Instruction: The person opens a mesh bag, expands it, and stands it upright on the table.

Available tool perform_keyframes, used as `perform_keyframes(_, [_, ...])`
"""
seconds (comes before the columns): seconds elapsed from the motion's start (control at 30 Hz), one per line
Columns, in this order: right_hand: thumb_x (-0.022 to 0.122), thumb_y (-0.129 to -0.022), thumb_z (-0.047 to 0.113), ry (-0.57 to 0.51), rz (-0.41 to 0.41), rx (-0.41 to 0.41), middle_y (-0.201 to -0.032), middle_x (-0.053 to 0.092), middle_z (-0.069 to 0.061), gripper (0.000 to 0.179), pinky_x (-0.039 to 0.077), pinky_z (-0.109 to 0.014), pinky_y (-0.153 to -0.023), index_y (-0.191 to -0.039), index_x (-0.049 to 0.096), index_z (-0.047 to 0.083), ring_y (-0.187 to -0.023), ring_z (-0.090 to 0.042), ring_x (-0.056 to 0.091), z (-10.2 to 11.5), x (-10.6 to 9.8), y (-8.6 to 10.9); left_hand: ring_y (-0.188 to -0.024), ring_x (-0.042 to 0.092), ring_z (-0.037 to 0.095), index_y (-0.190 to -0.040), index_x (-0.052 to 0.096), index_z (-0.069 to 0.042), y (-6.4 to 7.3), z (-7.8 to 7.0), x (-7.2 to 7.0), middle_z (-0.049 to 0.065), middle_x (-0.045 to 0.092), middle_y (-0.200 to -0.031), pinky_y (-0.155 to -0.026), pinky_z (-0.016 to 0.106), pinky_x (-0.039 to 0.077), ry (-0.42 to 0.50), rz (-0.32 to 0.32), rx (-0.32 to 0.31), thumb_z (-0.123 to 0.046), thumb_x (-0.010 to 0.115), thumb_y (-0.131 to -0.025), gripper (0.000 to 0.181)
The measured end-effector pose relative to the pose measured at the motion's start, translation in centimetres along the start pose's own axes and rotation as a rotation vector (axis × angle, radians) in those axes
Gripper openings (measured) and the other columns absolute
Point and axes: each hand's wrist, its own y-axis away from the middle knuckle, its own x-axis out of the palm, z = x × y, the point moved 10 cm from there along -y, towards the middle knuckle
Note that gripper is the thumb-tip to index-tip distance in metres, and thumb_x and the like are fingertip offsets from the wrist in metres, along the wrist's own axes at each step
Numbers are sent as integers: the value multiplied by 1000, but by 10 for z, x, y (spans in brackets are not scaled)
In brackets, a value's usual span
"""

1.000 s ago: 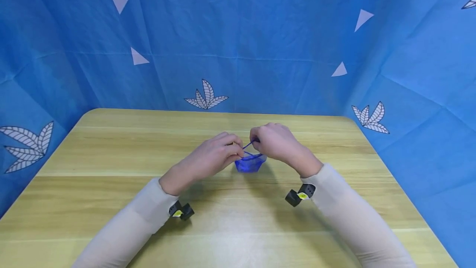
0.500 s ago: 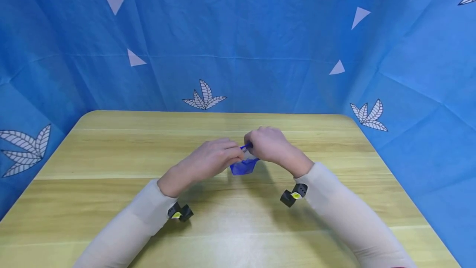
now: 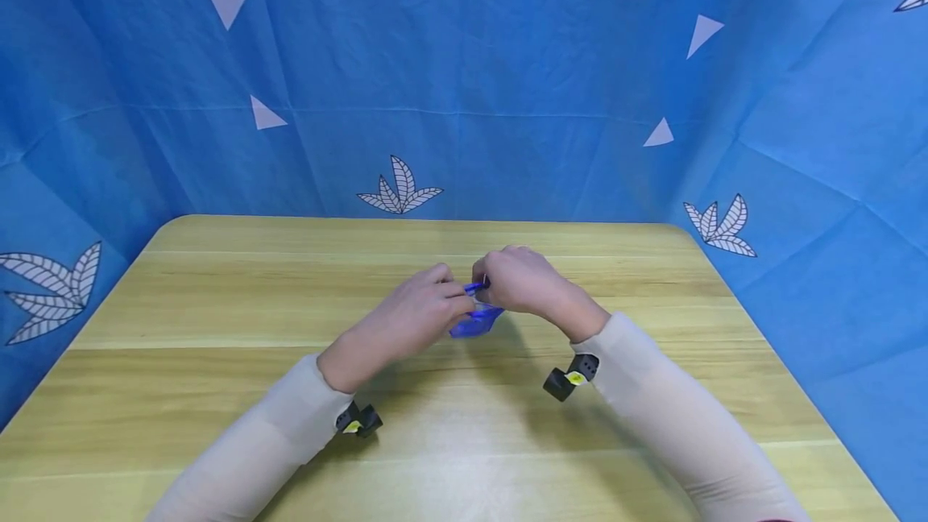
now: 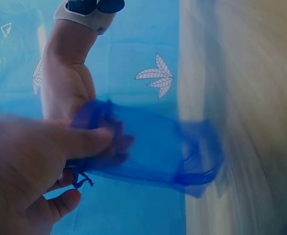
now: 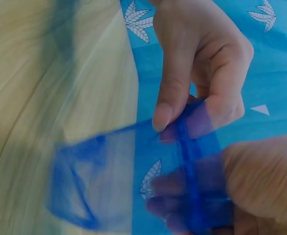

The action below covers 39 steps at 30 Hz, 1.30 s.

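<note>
A small, sheer blue drawstring pouch (image 3: pixel 474 325) hangs between my two hands above the middle of the table. In the left wrist view, the see-through body of the pouch (image 4: pixel 153 147) stretches away from the fingers. My left hand (image 3: pixel 415 314) pinches the mouth end between thumb and fingers. My right hand (image 3: pixel 525 282) grips the other side of the mouth. Its curled fingertips (image 5: pixel 168 188) show through the mesh; whether they are inside or behind it, I cannot tell. A short loop of drawstring (image 4: pixel 83 180) dangles beside the left thumb.
The wood-grain table (image 3: pixel 217 288) spreads beneath both forearms. A blue curtain (image 3: pixel 457 63) with white leaf and triangle prints stands behind the table and along its sides. A small black camera (image 3: pixel 569 378) is strapped to each wrist.
Both hands have shifted slightly left and lower with the pouch. The right hand has drawn closer to the left, and the cord stretched between them a second ago is less visible.
</note>
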Motion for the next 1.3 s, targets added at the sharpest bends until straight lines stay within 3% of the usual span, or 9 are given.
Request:
perform_keyframes(0.13, [67, -93, 19, -40, -67, -89, -64, 50, 7, 17, 33, -26, -53, -77, 63, 20, -55, -12, 42, 9, -7, 2, -77, 47, 17, -95, 74, -15, 1, 1, 0, -5, 72, -89, -73, 29, 40, -16, -12, -11, -17, 76, -87, 9])
perform_keyframes(0.23, [65, -94, 16, -31, -125, -109, -62, 49, 7, 20, 32, -26, -52, -75, 61, 20, -54, -11, 42, 12, -13, 4, -78, 48, 17, -93, 72, -16, 1, 1, 1, -5, 71, -88, -73, 28, 40, -21, -16, -3, -11, 76, -87, 8])
perform_keyframes(0.47, [67, -93, 17, -1, -159, -34, -62, 54, 7, 15, 35, -27, -51, -79, 69, 17, -52, -12, 45, 3, -18, 3, -74, 47, 14, -85, 70, -16, 1, -7, 1, -7, 69, -81, -72, 27, 37, -2, -11, 49, -8, 72, -89, 9])
perform_keyframes(0.6, [68, -93, 19, 4, -158, -9, -67, 60, 8, 11, 40, -27, -52, -84, 74, 18, -54, -11, 50, 0, -16, 2, -74, 46, 14, -81, 66, -16, 0, -9, 0, -8, 65, -76, -71, 27, 35, 58, -1, 54, -17, 76, -87, 11])
perform_keyframes(0.77, [68, -93, 22, 8, -158, 19, -73, 65, 7, 9, 43, -29, -54, -89, 74, 17, -56, -10, 53, -5, -14, 1, -71, 41, 14, -79, 62, -15, 0, -4, 1, -8, 61, -73, -69, 27, 32, 151, 21, -3, -26, 74, -89, 19])
perform_keyframes(0.93, [71, -91, 24, -24, -124, 41, -78, 67, 6, 9, 44, -29, -57, -92, 73, 16, -59, -11, 54, -8, -16, 3, -72, 40, 14, -87, 68, -15, 1, 3, 4, -6, 65, -80, -66, 27, 33, 152, 44, -80, -22, 71, -91, 9])
perform_keyframes(1.07, [70, -89, 20, -51, -107, 39, -78, 67, 8, 5, 44, -29, -58, -92, 72, 17, -60, -11, 54, -6, -20, 7, -72, 40, 14, -91, 71, -16, 1, 7, 5, -5, 67, -85, -63, 26, 34, 155, 34, -107, -21, 72, -91, 5])
perform_keyframes(1.2, [68, -90, 15, -19, -135, 10, -72, 63, 9, 5, 43, -30, -58, -89, 73, 17, -58, -12, 51, -3, -23, 9, -71, 40, 14, -90, 70, -16, 1, 5, 3, -6, 66, -82, -64, 26, 33, 153, 12, -74, -19, 73, -90, 4])
perform_keyframes(1.3, [68, -91, 15, 18, -168, 2, -69, 61, 8, 7, 43, -31, -59, -87, 73, 16, -58, -12, 50, -3, -25, 9, -71, 43, 14, -88, 69, -16, 0, -1, 1, -7, 65, -80, -66, 26, 34, 135, 1, -14, -19, 73, -90, 5])
